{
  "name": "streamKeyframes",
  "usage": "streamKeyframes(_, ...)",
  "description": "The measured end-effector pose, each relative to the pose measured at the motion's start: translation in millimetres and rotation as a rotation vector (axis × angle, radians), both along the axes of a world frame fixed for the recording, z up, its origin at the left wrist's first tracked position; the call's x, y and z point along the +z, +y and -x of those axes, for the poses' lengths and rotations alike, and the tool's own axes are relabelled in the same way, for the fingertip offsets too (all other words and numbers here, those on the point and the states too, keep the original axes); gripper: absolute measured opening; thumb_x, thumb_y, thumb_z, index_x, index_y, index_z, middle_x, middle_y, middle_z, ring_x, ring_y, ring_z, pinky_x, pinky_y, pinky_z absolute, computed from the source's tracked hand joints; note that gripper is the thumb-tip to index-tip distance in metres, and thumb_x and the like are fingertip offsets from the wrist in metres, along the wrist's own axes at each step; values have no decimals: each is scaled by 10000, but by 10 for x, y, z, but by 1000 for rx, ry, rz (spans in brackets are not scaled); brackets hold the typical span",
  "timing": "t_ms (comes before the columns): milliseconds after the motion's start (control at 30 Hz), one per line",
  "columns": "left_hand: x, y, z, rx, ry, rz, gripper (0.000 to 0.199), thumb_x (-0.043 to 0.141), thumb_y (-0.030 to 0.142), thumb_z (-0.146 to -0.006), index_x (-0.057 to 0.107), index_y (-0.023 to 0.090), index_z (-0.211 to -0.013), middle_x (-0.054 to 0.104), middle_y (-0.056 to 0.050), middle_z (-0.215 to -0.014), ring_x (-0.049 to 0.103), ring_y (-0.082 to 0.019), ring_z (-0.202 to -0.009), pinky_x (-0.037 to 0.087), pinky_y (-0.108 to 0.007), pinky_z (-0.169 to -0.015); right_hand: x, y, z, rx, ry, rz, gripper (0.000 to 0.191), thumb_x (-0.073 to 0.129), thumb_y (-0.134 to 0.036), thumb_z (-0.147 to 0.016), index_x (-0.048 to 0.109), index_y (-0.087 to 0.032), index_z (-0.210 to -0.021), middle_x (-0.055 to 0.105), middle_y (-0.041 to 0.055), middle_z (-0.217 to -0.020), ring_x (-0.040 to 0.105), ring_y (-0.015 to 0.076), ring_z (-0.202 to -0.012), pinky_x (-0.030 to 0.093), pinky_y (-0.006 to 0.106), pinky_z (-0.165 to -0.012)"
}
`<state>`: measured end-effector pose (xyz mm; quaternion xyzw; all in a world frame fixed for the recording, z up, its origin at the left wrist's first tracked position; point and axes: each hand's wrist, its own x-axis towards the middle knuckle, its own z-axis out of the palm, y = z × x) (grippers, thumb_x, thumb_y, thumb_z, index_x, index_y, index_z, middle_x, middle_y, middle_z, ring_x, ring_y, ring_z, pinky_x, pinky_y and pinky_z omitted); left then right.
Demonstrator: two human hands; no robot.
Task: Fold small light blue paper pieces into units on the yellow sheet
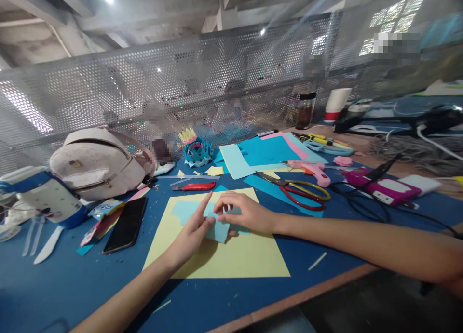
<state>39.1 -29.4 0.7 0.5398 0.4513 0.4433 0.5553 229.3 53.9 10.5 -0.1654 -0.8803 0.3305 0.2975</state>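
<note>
A folded or cut piece of light blue paper is between my hands, a little above a pale yellow sheet. My left hand grips its left side with the thumb on top, the index finger stretched upward. From the right, my right hand closes curled fingers and thumb on the same piece. Fingertips show below its lower right edge; whose they are is unclear. More light blue paper lies on the yellow sheet behind my left hand. Just beyond sits a red utility knife.
To the right lie scissors, a pink glue gun and a magenta device with cables. A phone, a bag and a jug stand left. Behind are a blue paper flower and coloured sheets.
</note>
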Motion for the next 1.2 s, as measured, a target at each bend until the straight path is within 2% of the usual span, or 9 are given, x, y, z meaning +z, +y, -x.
streamKeyframes(100, -10, -4, -32, 28, 58, -35, 941, 659, 621, -831, 221, 221, -1561, 704, -39, -919, 651, -194, -803, 495, -312, -788, -41, -2, 31, -1, 0, 123, 203, 676, -378, -870, 642, -178, -875, 622, 17, -855, 560, 160, -782, 428, 261, -677)
streamKeyframes(167, -7, 21, -40, 72, 41, -20, 928, 707, 614, -786, 320, 185, -1512, 700, -24, -792, 650, -189, -712, 499, -291, -691, -64, -1, 47, -8, 29, 236, 208, 684, -375, -857, 634, -174, -873, 624, 13, -847, 564, 150, -762, 423, 251, -657)
streamKeyframes(200, -4, 38, -38, 104, 33, -14, 875, 752, 602, -742, 434, 169, -1432, 692, -18, -745, 644, -184, -669, 491, -275, -641, -74, 1, 52, -8, 49, 294, 217, 686, -380, -852, 630, -171, -875, 627, 12, -847, 569, 149, -766, 428, 251, -663)
streamKeyframes(267, 4, 72, -23, 174, 29, -14, 652, 838, 558, -645, 642, 148, -1113, 674, -15, -696, 626, -167, -622, 474, -247, -587, -93, 11, 61, -13, 94, 397, 250, 701, -399, -835, 620, -167, -875, 623, 11, -840, 575, 150, -772, 440, 255, -684)
streamKeyframes(333, 12, 91, -1, 223, 23, -19, 475, 875, 509, -600, 667, 145, -824, 662, -15, -684, 608, -143, -609, 477, -235, -596, -110, 23, 67, -23, 133, 483, 286, 724, -418, -810, 605, -164, -867, 615, 7, -829, 578, 148, -774, 451, 265, -712)
streamKeyframes(400, 18, 89, 18, 268, 19, -17, 411, 877, 476, -609, 659, 147, -724, 642, -2, -642, 579, -120, -579, 469, -224, -598, -126, 36, 73, -23, 151, 549, 321, 756, -426, -776, 592, -162, -858, 615, 6, -822, 583, 148, -775, 453, 271, -726)
streamKeyframes(500, 19, 68, 28, 322, 11, -5, 377, 884, 440, -609, 693, 146, -747, 626, 10, -590, 556, -108, -559, 448, -208, -585, -150, 56, 80, -26, 150, 610, 373, 800, -430, -722, 587, -161, -869, 622, 8, -813, 587, 148, -762, 448, 269, -710)
streamKeyframes(633, 24, 55, 13, 356, -7, 27, 421, 906, 439, -563, 725, 133, -789, 673, -17, -645, 583, -119, -582, 471, -221, -613, -185, 77, 82, -62, 148, 637, 432, 828, -439, -679, 584, -159, -901, 606, -6, -774, 571, 142, -724, 437, 268, -687)
streamKeyframes(1200, 102, 28, -39, 378, -34, 44, 413, 923, 441, -523, 762, 132, -746, 718, -46, -666, 633, -151, -593, 528, -258, -640, -166, 75, 81, -109, 165, 640, 463, 861, -450, -605, 600, -155, -848, 559, -34, -709, 518, 118, -664, 397, 248, -633)
